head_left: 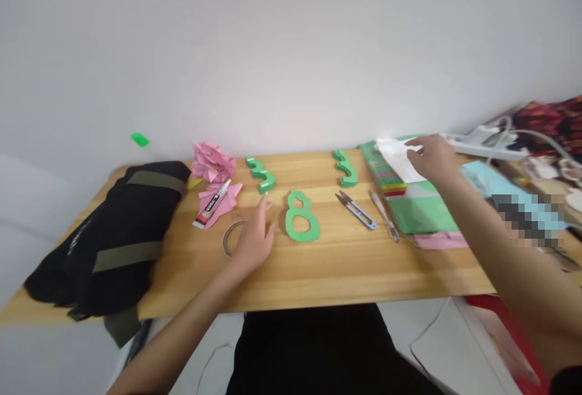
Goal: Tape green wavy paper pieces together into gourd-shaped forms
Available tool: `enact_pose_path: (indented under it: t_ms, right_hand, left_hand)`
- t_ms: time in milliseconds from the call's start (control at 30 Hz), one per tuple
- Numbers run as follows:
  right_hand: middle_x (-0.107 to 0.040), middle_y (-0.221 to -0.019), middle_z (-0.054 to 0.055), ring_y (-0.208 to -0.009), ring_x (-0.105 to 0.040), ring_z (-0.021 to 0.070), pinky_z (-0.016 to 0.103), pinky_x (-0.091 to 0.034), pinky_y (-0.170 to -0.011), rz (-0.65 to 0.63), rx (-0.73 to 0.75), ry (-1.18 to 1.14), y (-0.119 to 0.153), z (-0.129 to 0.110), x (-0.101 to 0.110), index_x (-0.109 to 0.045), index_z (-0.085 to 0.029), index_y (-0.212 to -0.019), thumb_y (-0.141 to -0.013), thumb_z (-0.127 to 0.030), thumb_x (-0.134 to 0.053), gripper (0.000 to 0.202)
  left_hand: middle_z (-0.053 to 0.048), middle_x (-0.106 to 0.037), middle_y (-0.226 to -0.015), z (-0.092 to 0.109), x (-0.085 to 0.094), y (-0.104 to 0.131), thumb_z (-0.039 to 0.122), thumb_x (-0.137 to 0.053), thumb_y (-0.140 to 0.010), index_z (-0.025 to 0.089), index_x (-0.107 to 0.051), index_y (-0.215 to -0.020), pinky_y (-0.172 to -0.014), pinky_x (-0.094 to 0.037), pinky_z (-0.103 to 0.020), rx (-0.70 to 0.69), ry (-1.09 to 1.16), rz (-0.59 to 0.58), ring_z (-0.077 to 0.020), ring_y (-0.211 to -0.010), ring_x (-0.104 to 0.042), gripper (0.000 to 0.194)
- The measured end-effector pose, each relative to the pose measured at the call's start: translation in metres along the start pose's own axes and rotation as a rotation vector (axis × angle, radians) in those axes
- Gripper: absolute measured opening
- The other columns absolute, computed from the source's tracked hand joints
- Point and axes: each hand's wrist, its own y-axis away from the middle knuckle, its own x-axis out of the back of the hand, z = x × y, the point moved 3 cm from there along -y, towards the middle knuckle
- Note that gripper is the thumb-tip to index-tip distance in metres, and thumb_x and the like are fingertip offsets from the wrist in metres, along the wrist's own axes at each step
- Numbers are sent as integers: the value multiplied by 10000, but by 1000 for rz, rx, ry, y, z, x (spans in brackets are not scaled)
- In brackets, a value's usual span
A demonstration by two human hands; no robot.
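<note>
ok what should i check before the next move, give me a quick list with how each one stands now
1. Green figure eight lying on the table: ok.
2. Both green threes, left and right, apart from the eight: ok.
3. Blue-handled snips away from both hands: ok.
4. Left hand clear of the grey ring: not ok, it covers part of the ring in this view; contact cannot be told.
5. Right hand gripping the white paper: cannot tell, the fingers are at it but blurred.
</note>
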Motion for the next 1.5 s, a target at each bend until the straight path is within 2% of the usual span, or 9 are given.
enact_pose_path:
  t_ms: [100,200,267,367,567,833,1000,1233,1500]
  right_hand:
    - [-680,-1057,197,-789,-668,183,338,-473,-779,-183,86,-189,28,-35,-9,-710,-29,-1060,-830,-128,-553,296]
    - [-696,-1004,129,-814,-670,178,294,-513,-752,-305,171,-297,68,-67,-21,-708,-104,-1047,-854,-155,-526,270]
    - [-700,-961,133,-825,-673,204,332,-532,-758,-374,285,-431,98,-85,-31,-697,-98,-1028,-855,-142,-486,277]
    - [-699,-1004,139,-948,-665,240,420,-534,-848,-364,439,-548,134,-101,-40,-671,-118,-1074,-855,-102,-416,337]
    - [-650,-1163,173,-1077,-625,257,467,-520,-943,-347,425,-568,172,-107,-43,-598,-105,-1211,-890,-130,-400,378]
    - [-630,-1240,187,-1168,-601,263,494,-512,-978,-367,308,-606,193,-102,-36,-532,-110,-1295,-948,-209,-386,389]
    - [-617,-1262,179,-1185,-589,254,489,-498,-998,-374,289,-634,184,-97,-39,-526,-118,-1302,-950,-211,-390,389]
    - [-608,-1208,149,-1078,-597,260,454,-519,-930,-448,514,-497,163,-100,-52,-542,-151,-1318,-906,-108,-355,455]
    - [-604,-1101,162,-990,-561,266,408,-512,-869,-450,594,-203,165,-113,-56,-549,-120,-1337,-929,-116,-408,432]
  left_hand:
    - [-221,-535,-1379,2,-19,-15,39,-407,-863,158,-22,-1521,-1049,-452,-522,12,34,-66,-248,-1310,-513,772]
    - [-205,-536,-1384,7,-34,-25,60,-378,-904,184,96,-1521,-1047,-468,-496,-21,72,-103,-221,-1300,-526,788]
    - [-207,-511,-1408,12,-39,-27,75,-370,-923,203,120,-1520,-1053,-462,-512,-73,80,-108,-233,-1322,-502,783]
    - [-220,-447,-1457,19,-43,-27,75,-371,-925,215,115,-1523,-1065,-444,-547,-159,32,-128,-258,-1365,-448,783]
    - [-211,-360,-1515,29,-48,-21,5,-336,-862,205,86,-1526,-1087,-413,-562,-253,-60,-180,-271,-1412,-367,812]
    - [-218,-334,-1526,46,-48,-9,64,-374,-881,180,49,-1530,-1109,-387,-568,-207,-30,-321,-294,-1430,-330,784]
    - [-249,-306,-1528,49,-52,-9,173,-432,-909,154,73,-1522,-1111,-355,-598,-230,-36,-387,-341,-1439,-294,794]
    - [-256,-282,-1537,47,-56,-5,242,-445,-914,154,152,-1507,-1115,-327,-607,-214,-65,-409,-348,-1449,-266,845]
    - [-273,-278,-1533,47,-61,-3,241,-457,-898,118,131,-1502,-1131,-313,-589,-228,-158,-423,-343,-1448,-270,852]
